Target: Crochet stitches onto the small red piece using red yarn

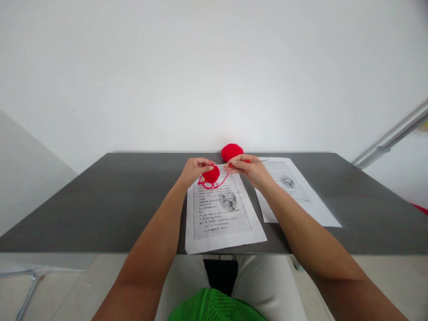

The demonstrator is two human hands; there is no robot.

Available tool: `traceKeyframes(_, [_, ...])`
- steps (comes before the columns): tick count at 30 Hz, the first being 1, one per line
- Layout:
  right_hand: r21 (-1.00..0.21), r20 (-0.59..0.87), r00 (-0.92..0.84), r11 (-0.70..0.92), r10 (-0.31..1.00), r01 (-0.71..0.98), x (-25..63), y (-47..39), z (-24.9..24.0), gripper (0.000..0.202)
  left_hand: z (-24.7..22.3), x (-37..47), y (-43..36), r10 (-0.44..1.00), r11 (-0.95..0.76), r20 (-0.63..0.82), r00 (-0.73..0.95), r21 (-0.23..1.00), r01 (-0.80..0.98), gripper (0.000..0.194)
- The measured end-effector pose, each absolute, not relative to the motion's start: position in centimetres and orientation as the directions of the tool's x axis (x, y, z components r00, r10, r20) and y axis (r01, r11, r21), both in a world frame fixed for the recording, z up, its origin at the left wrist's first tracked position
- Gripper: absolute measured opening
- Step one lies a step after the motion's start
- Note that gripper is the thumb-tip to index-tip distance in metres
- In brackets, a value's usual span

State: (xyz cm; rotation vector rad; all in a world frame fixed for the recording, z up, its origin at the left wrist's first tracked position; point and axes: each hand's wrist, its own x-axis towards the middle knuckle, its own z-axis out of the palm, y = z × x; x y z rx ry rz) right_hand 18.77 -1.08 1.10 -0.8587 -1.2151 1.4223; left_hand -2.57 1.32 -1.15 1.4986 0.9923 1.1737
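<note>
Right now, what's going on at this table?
Someone's left hand pinches a small red crocheted or knitted piece above a printed sheet. Their right hand holds a thin hook or needle, red yarn running between the hands. A red ball sits just behind.

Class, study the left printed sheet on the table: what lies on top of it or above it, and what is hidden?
Over the left sheet, the left hand holds red crochet work. The print beneath that work is covered and cannot be read.
</note>
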Motion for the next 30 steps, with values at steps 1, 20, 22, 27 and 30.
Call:
traceKeyframes(1, [-0.966, 0.096, -0.225, 0.036, 0.970, -0.257, 18.8, -1.0, 1.0, 0.029, -1.2, -2.5, 1.3, 0.958, -0.207, 0.197, 0.207, 0.978, 0.030, 0.018])
traceKeyframes(20, [-0.849, 0.515, -0.252, 0.529, 0.819, -0.015, 18.6, -2.3, 1.3, 0.019, 0.3, -2.4, 0.1, 0.931, 0.159, -0.032, 0.363, 0.932, -0.326, 0.022])
traceKeyframes(22, [-0.850, 0.510, -0.254, 0.527, 0.821, -0.002, 18.7, -2.3, 1.4, 0.020, 0.3, -2.3, -0.1, 0.925, 0.147, -0.017, 0.380, 0.937, -0.316, 0.023])
traceKeyframes(27, [-0.839, 0.531, -0.262, 0.543, 0.806, -0.030, 18.2, -2.7, 1.6, 0.017, 0.5, -1.9, -0.3, 0.921, 0.090, 0.037, 0.388, 0.949, -0.304, 0.025])
traceKeyframes(30, [-0.803, 0.578, -0.245, 0.596, 0.778, -0.002, 17.9, -3.0, 1.6, 0.017, 0.6, -1.8, -0.3, 0.936, 0.059, 0.044, 0.348, 0.958, -0.281, 0.024])
